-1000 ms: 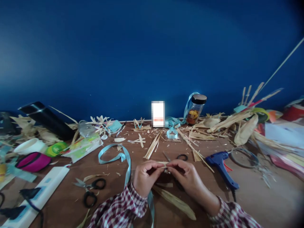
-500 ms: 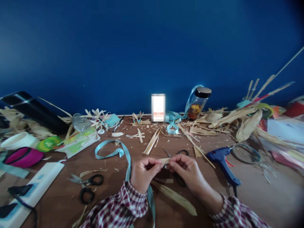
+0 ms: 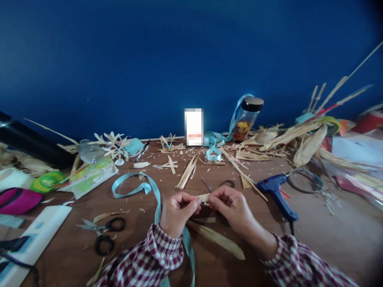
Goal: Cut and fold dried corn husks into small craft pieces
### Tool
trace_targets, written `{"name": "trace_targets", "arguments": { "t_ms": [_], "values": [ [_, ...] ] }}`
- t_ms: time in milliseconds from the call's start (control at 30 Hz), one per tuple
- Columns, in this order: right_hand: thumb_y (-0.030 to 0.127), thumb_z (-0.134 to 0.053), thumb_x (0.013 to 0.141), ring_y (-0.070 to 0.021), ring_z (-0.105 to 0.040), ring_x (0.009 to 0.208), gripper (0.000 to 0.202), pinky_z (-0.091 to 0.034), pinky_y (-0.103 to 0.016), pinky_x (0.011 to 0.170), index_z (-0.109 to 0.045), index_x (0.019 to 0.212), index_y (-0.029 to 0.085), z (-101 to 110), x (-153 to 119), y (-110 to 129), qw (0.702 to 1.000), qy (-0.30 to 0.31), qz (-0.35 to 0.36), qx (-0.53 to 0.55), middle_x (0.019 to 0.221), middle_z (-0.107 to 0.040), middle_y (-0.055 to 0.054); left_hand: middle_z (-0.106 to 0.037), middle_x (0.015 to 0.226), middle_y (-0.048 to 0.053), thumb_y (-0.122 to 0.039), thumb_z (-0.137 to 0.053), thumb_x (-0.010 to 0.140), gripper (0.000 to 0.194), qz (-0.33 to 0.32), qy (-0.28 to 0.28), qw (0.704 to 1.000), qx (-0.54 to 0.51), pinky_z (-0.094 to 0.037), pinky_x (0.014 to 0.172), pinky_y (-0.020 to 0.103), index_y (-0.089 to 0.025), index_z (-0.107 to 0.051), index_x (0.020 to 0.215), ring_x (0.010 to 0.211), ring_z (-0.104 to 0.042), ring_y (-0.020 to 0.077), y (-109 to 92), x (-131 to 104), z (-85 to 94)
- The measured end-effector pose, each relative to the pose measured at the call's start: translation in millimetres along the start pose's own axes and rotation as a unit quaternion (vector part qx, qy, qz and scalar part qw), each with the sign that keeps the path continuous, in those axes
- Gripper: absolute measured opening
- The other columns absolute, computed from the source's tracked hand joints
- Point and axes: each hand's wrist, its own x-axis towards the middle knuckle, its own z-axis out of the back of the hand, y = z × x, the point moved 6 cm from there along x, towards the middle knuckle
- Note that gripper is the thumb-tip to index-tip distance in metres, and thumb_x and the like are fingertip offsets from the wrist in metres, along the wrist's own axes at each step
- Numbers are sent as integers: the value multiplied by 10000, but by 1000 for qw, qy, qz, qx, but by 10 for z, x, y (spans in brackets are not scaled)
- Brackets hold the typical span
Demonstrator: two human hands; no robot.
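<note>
Between my two hands is a small pale strip of dried corn husk (image 3: 204, 197), pinched at both ends. My left hand (image 3: 180, 211) grips its left end between thumb and fingers. My right hand (image 3: 230, 207) holds the right end the same way, and the fingertips nearly meet. A longer husk piece (image 3: 220, 241) lies on the table below my hands. Partly hidden behind my right hand is a pair of black-handled scissors (image 3: 226, 183). Light blue ribbon (image 3: 156, 191) curls beside my left hand and passes under that wrist.
Open scissors (image 3: 103, 233) lie at left, near a white power strip (image 3: 50, 231). A blue glue gun (image 3: 278, 195) rests at right. Along the wall stand a lidded jar (image 3: 247, 119), husk flowers (image 3: 112, 145), husk scraps (image 3: 188, 171) and a blurred bright screen (image 3: 194, 126).
The view has shifted slightly, so things sit a little higher and further left. Both hands keep their pinch on the husk strip, its visible part now slightly shorter and more level.
</note>
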Motion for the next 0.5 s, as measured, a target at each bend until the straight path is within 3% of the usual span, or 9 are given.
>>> {"name": "trace_targets", "arguments": {
  "t_ms": [400, 500],
  "values": [
    [357, -676, 733, -115, -562, 554, 203, -437, -219, 529, -609, 711, 166, 30, 7, -39, 999, -3, 10, -39, 612, -636, 8, -662, 514, 3, -298, -784, 586, 228, -16, 5, 999, 41, -535, 509, 218, -131, -640, 641, 478, -622, 117, -29, -19, -5],
    [384, -680, 728, -122, -581, 559, 235, -454, -228, 544, -582, 722, 170, 17, 12, -37, 1000, 2, 3, -20, 610, -639, 5, -677, 540, 0, -307, -788, 580, 307, -11, 3, 999, 35, -534, 495, 219, -139, -609, 764, 488, -641, 133, -42, -21, -10]
  ]
}}
